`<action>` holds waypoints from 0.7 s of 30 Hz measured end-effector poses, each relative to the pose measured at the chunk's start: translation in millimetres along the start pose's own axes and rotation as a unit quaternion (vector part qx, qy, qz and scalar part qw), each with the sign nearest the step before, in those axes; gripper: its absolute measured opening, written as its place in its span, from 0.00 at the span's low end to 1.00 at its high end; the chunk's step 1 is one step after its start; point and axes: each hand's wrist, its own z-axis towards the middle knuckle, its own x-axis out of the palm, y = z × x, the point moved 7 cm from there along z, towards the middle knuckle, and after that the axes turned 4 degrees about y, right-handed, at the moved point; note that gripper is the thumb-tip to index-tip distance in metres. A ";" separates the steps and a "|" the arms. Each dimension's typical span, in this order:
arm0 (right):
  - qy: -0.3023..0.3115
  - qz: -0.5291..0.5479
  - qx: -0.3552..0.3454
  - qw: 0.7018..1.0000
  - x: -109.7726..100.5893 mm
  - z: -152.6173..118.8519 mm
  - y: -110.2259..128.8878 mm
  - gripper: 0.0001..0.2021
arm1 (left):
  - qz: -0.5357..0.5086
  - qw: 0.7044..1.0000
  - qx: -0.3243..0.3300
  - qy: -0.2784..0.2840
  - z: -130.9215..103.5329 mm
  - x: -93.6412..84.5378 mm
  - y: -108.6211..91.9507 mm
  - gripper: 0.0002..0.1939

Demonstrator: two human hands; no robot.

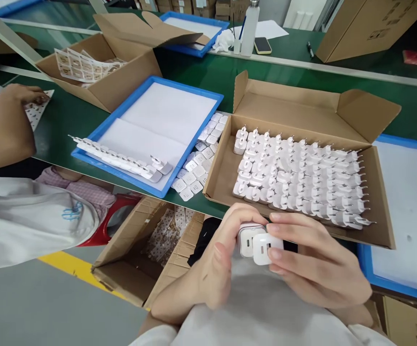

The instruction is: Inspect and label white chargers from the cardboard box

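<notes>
Your left hand (217, 254) and right hand (312, 262) each pinch a white charger (262, 247), port sides up, probably for inspection, beside the surface's near edge.

Both hands are seen bare, no gloves and no rings worn on the left hand (215, 259) or the right hand (316, 264). White sleeves (165, 334) are glimpsed at the bottom edge, just past the wrists. A pale grey-white garment (259, 307) is spread smooth and unmarked below the hands.
</notes>
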 end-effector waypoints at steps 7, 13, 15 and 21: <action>0.019 -0.004 -0.067 0.998 7.4 6.7 5.2 0.07 | -0.017 1.000 -0.017 0.003 -0.9 4.4 1.0 0.39; 0.018 -0.012 -0.059 0.998 7.7 4.5 5.6 0.08 | 0.019 0.999 0.010 0.037 0.2 5.4 -1.7 0.38; 0.017 -0.014 -0.055 0.998 6.9 5.1 5.9 0.08 | 0.022 0.999 0.013 0.037 0.5 4.6 -1.4 0.37; 0.019 -0.023 -0.048 0.998 7.1 7.1 6.1 0.07 | 0.029 0.998 0.019 0.052 1.9 6.0 0.2 0.36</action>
